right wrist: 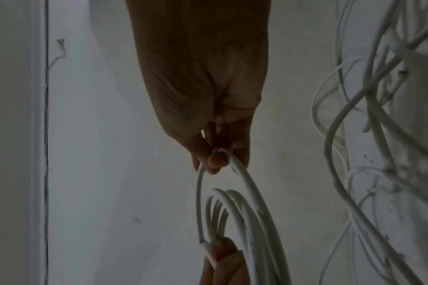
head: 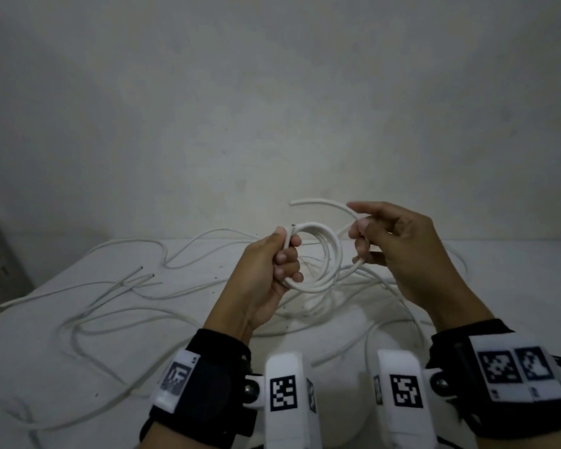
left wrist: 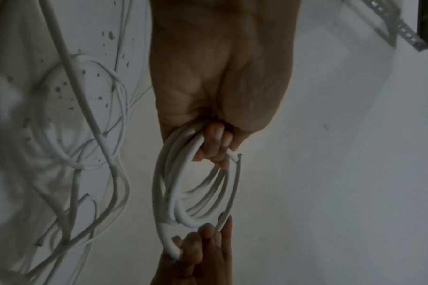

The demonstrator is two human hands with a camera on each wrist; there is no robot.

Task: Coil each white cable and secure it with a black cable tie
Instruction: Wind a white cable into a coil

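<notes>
A white cable coil [head: 329, 257] of several loops hangs above the table. My left hand [head: 272, 264] grips its left side, fingers curled round the bundled loops [left wrist: 183, 146], with one cut end [left wrist: 236, 157] poking out by the fingertips. My right hand [head: 386, 244] holds the same cable's loose tail [head: 324, 202] just right of the coil, thumb and fingers curled round the strand [right wrist: 232, 164], index finger stretched out. The tail arcs up and left to a free end. No black cable tie shows in any view.
Several loose white cables [head: 136, 286] sprawl tangled over the white table [head: 62, 358], left, behind and under my hands. A plain wall [head: 272, 108] rises behind. A perforated metal bracket [left wrist: 403, 25] stands at the far left edge.
</notes>
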